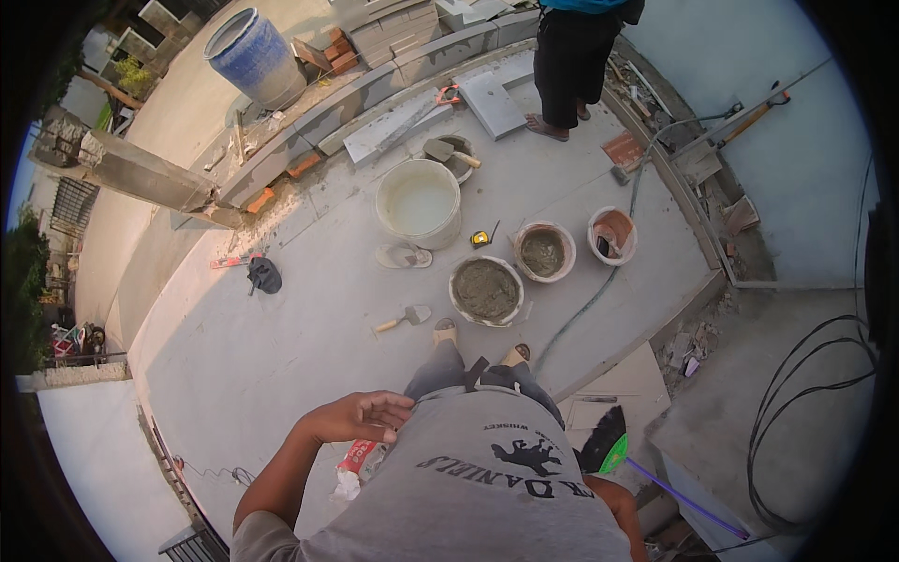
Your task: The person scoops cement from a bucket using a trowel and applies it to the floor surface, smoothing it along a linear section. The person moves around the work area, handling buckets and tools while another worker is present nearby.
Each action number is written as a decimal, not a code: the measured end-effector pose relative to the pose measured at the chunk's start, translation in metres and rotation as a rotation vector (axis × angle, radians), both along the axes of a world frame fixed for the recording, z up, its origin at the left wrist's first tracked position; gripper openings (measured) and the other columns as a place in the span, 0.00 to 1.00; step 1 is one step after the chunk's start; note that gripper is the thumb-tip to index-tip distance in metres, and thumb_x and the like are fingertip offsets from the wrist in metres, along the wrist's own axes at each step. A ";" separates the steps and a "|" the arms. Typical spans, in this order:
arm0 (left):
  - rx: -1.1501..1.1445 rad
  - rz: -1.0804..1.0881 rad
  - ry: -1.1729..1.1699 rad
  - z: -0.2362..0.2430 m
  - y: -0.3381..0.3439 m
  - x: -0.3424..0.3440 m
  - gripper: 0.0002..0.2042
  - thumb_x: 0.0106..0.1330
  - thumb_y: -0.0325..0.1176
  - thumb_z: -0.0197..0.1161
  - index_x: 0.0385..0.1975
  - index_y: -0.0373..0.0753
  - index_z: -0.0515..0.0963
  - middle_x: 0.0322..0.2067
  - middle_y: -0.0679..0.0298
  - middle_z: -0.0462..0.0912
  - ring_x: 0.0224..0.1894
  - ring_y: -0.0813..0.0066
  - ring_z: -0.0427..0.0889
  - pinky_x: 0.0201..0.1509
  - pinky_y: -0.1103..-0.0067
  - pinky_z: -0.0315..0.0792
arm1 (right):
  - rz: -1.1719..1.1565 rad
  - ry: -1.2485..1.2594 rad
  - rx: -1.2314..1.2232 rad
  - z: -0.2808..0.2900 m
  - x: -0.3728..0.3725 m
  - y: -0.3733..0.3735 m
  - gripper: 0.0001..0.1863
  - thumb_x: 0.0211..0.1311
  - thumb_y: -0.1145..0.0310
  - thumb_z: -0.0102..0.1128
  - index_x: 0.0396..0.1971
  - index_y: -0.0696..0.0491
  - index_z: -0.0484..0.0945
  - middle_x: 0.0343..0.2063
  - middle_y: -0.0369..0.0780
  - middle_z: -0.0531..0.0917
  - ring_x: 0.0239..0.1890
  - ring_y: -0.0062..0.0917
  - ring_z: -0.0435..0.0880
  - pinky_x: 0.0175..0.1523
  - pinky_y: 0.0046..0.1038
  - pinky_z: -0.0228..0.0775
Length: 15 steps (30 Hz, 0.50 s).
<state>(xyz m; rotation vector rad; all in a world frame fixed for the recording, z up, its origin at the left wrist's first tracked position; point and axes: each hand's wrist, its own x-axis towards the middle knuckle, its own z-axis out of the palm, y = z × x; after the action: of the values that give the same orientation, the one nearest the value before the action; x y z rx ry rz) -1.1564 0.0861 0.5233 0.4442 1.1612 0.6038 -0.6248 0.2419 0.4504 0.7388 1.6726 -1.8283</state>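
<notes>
My left hand [367, 416] is held beside my grey shirt with its fingers loosely bent and apart, and nothing in it. Below it a red and white bag [357, 459] lies partly hidden by my body. My right hand does not show; only part of my right arm [620, 510] is seen at the lower edge. In front of my feet stands a bucket of grey mortar [486, 290], with a trowel [404, 319] lying on the floor to its left. A smaller bucket of mortar [542, 251] and a pinkish bucket [612, 234] stand to the right.
A large white bucket [419, 201] stands ahead, beside sandals [404, 256] and a yellow tape measure [483, 237]. A second trowel [448, 151] rests across a basin. A hose [599, 298] crosses the floor. Another person [573, 66] stands far ahead. A broom [607, 448] is at the right.
</notes>
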 end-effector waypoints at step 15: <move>0.143 -0.283 0.724 -0.065 0.085 0.016 0.32 0.67 0.47 0.69 0.66 0.33 0.72 0.62 0.50 0.79 0.61 0.56 0.81 0.61 0.68 0.75 | 0.319 -0.282 0.110 0.032 -0.066 0.062 0.23 0.44 0.56 0.76 0.34 0.59 0.87 0.32 0.52 0.88 0.33 0.41 0.88 0.41 0.34 0.78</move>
<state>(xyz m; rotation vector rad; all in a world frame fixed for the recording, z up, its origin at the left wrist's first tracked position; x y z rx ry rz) -1.1401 0.1708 0.4581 0.9835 1.7032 0.2743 -0.6904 0.3041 0.4825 0.6925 1.6070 -1.3565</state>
